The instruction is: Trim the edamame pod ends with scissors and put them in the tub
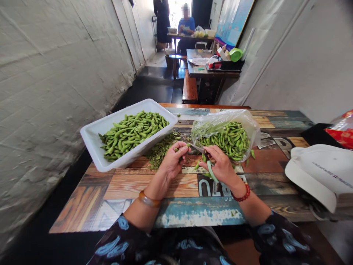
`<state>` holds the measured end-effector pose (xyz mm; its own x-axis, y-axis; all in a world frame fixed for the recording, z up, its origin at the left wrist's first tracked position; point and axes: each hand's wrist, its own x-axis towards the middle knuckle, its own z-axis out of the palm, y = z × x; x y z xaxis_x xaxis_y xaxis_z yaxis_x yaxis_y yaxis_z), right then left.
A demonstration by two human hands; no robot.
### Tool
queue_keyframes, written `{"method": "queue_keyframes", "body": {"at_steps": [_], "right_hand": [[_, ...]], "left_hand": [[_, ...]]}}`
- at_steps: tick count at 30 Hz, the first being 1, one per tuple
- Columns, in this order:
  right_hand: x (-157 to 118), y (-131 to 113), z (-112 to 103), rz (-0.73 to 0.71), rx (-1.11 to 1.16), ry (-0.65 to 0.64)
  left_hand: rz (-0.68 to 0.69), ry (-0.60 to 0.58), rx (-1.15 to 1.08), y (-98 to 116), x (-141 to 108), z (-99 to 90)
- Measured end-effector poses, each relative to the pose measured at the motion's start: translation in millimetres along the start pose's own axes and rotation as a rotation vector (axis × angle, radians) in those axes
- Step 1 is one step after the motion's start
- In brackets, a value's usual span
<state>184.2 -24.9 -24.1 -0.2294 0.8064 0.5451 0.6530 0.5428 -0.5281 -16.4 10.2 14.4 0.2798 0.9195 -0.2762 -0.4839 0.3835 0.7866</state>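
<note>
A green bean pod [182, 148] sits pinched in the left hand [172, 162] over the table [132, 187], the right hand [220, 167] is closed around scissors [206, 162] with mostly hidden handles, between a white tray [93, 143] and a bag [223, 123].

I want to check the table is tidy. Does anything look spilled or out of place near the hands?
Mostly tidy. A loose heap of green trimmings lies straight on the table between the white tray and the plastic bag, and a few stray pods lie at the bag's mouth beside the right hand, which holds scissors.
</note>
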Motion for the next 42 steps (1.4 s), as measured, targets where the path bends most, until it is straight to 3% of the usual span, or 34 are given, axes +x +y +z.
{"method": "queue_keyframes", "body": {"at_steps": [14, 29, 42], "right_hand": [[1, -3, -3, -0.080, -0.058, -0.059], [2, -9, -6, -0.040, 0.024, -0.102], [0, -6, -5, -0.090, 0.021, -0.098]], "left_hand": [[0.069, -0.057, 0.187, -16, 4, -4.1], [0.223, -0.146, 0.327, -18, 3, -3.6], [0.108, -0.246, 0.310, -18, 0, -1.8]]}}
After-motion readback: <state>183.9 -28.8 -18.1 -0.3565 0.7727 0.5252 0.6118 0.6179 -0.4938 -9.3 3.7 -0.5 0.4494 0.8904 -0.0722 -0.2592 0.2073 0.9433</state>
